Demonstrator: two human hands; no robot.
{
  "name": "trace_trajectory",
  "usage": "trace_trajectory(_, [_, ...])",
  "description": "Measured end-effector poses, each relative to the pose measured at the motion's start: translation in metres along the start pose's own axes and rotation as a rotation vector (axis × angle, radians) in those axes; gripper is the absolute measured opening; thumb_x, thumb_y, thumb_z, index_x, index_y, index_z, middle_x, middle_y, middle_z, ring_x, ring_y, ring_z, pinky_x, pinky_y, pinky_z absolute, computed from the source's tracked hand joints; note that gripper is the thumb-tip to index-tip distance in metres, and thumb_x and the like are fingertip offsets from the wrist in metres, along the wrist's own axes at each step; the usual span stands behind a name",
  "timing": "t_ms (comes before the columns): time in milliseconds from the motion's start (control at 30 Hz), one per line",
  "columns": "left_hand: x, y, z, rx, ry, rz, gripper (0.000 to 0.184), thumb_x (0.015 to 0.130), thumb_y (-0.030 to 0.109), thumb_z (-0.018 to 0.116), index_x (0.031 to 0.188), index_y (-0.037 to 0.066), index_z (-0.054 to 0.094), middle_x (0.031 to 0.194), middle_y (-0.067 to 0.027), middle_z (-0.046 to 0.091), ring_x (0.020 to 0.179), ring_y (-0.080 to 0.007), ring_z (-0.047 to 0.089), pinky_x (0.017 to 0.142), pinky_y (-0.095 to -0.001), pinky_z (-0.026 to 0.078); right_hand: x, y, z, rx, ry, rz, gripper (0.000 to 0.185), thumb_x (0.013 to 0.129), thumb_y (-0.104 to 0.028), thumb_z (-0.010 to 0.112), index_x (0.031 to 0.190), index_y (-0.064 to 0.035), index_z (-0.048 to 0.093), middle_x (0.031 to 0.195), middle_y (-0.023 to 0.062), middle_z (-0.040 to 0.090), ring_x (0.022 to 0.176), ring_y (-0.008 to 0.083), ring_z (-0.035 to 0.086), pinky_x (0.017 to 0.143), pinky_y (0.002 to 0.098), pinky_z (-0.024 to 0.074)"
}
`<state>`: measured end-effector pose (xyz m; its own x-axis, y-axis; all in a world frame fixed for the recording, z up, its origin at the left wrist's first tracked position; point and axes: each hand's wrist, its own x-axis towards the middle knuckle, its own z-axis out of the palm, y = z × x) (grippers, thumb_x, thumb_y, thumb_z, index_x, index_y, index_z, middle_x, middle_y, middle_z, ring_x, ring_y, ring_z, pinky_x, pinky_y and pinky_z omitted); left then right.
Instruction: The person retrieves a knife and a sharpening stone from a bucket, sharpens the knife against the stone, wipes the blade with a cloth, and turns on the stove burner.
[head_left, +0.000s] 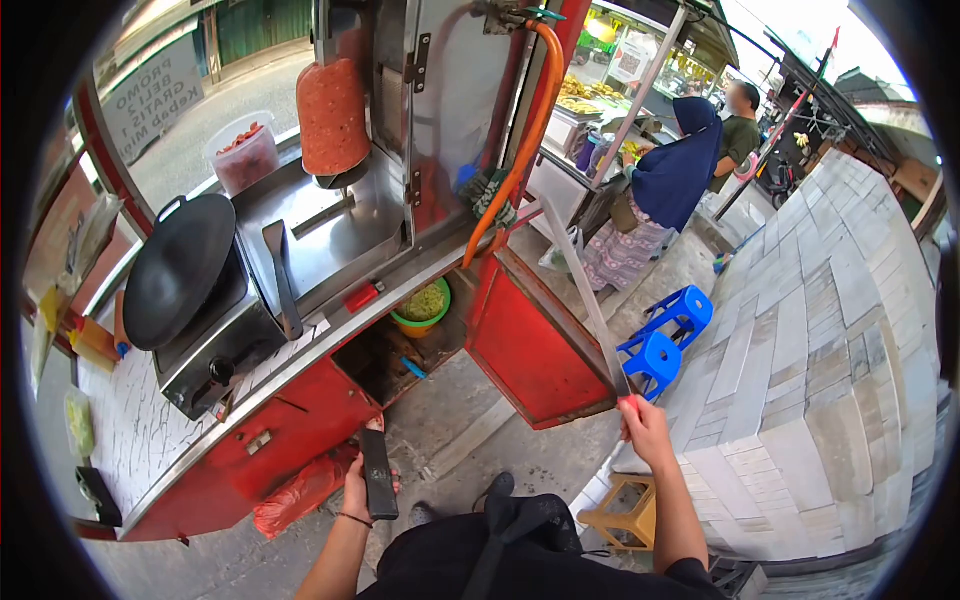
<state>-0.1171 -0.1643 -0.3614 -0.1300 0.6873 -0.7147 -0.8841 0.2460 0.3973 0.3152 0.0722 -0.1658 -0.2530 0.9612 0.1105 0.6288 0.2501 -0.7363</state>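
Note:
My left hand (355, 489), low in front of the cart, is closed around a dark rectangular sharpening stone (379, 472) held roughly upright. Out to the right, my right hand (650, 436) grips the red handle of a long knife (583, 280). Its narrow blade points up and away, passing in front of the open red cabinet door (535, 340). Stone and blade are well apart. On the cart's steel top, a large cone of meat (333, 120) stands on a vertical spit. A black wok (180, 268) rests on the stove (215, 350), with a dark spatula (283, 285) beside it.
A tub of meat pieces (243, 155) stands behind the wok. An orange hose (522, 150) hangs by the cabinet. Below is a green-rimmed bucket (422, 302). Blue stools (655, 358) and a yellow stool (628, 515) stand right, near stacked pale slabs (800, 330). Two people (675, 165) stand beyond.

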Motion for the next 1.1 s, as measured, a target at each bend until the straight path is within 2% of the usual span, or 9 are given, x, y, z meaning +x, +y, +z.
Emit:
trace_trajectory(33, [-0.001, -0.002, 0.001, -0.032, -0.004, -0.004, 0.055, 0.102, 0.057, 0.040, 0.114, 0.005, 0.056, 0.086, -0.0176, 0.066, 0.063, -0.0331, 0.067, 0.058, -0.0446, 0.059, 0.014, -0.003, 0.003, 0.264, -0.138, 0.206, 0.029, 0.103, -0.026, 0.057, 0.097, 0.0016, 0.063, 0.062, 0.0071, 0.058, 0.050, 0.0138, 0.055, 0.048, 0.0301, 0.0428])
trace_trajectory(133, [0.000, -0.011, 0.001, -0.024, -0.013, 0.000, 0.056, 0.101, 0.058, 0.041, 0.116, 0.005, 0.055, 0.087, -0.0182, 0.066, 0.064, -0.0343, 0.067, 0.059, -0.0452, 0.059, 0.063, -0.012, 0.005, 0.303, -0.333, 0.188, 0.041, 0.107, -0.034, 0.047, 0.097, 0.0025, 0.064, 0.059, 0.0045, 0.057, 0.045, 0.0130, 0.054, 0.045, 0.0275, 0.0441])
trace_trajectory(233, [0.002, -0.018, 0.005, -0.008, 0.015, 0.011, 0.057, 0.100, 0.059, 0.041, 0.117, 0.006, 0.055, 0.089, -0.0181, 0.066, 0.066, -0.0343, 0.067, 0.060, -0.0453, 0.059, 0.103, -0.015, 0.010, 0.303, -0.437, 0.224, 0.041, 0.105, -0.033, 0.049, 0.098, 0.0038, 0.064, 0.060, 0.0050, 0.057, 0.046, 0.0142, 0.057, 0.044, 0.0288, 0.0450])
trace_trajectory(633, [0.001, -0.036, 0.036, 0.036, 0.085, -0.018, 0.052, 0.101, 0.055, 0.040, 0.116, 0.008, 0.057, 0.089, -0.0169, 0.065, 0.067, -0.0323, 0.065, 0.060, -0.0424, 0.057, 0.102, 0.016, -0.031, 0.119, -0.396, 0.275, 0.039, 0.105, -0.034, 0.050, 0.095, 0.0003, 0.064, 0.058, 0.0038, 0.057, 0.045, 0.0133, 0.058, 0.041, 0.0280, 0.0441])
trace_trajectory(700, [0.006, -0.038, 0.036, 0.029, 0.081, -0.013, 0.055, 0.101, 0.058, 0.040, 0.114, 0.007, 0.057, 0.088, -0.0164, 0.066, 0.067, -0.0320, 0.066, 0.061, -0.0431, 0.058, 0.094, 0.027, -0.031, -0.072, -0.278, 0.131, 0.042, 0.103, -0.037, 0.053, 0.099, 0.0023, 0.066, 0.065, 0.0104, 0.063, 0.062, 0.0223, 0.067, 0.058, 0.0365, 0.0498])
trace_trajectory(733, [0.007, -0.038, 0.036, 0.027, 0.082, -0.010, 0.057, 0.100, 0.060, 0.041, 0.111, 0.007, 0.058, 0.088, -0.0160, 0.067, 0.068, -0.0317, 0.068, 0.061, -0.0439, 0.059, 0.086, 0.010, -0.028, -0.044, -0.153, -0.041, 0.034, 0.102, -0.032, 0.056, 0.102, 0.0014, 0.065, 0.083, 0.0168, 0.064, 0.082, 0.0313, 0.067, 0.072, 0.0424, 0.0494])
trace_trajectory(833, [0.010, -0.037, 0.039, 0.040, 0.072, -0.014, 0.057, 0.100, 0.059, 0.040, 0.112, 0.007, 0.058, 0.088, -0.0163, 0.067, 0.068, -0.0314, 0.068, 0.061, -0.0435, 0.059, 0.090, 0.011, -0.013, -0.324, 0.017, -0.258, 0.028, 0.098, -0.026, 0.061, 0.104, 0.0002, 0.065, 0.097, 0.0202, 0.059, 0.092, 0.0376, 0.060, 0.076, 0.0464, 0.0480])
trace_trajectory(933, [0.009, -0.032, 0.045, 0.072, 0.052, -0.018, 0.056, 0.101, 0.059, 0.040, 0.112, 0.007, 0.058, 0.089, -0.0165, 0.067, 0.068, -0.0309, 0.068, 0.061, -0.0433, 0.059, 0.106, 0.010, 0.012, -0.486, 0.191, -0.336, 0.026, 0.093, -0.024, 0.066, 0.105, -0.0012, 0.064, 0.098, 0.0189, 0.053, 0.092, 0.0382, 0.057, 0.077, 0.0475, 0.0480])
trace_trajectory(1100, [-0.001, -0.021, 0.052, 0.052, -0.020, -0.002, 0.055, 0.101, 0.058, 0.041, 0.115, 0.008, 0.058, 0.090, -0.0162, 0.067, 0.068, -0.0314, 0.068, 0.062, -0.0424, 0.059, 0.097, 0.022, 0.005, -0.621, 0.223, -0.281, 0.024, 0.090, -0.021, 0.068, 0.105, -0.0021, 0.064, 0.097, 0.0176, 0.055, 0.092, 0.0380, 0.057, 0.079, 0.0465, 0.0492])
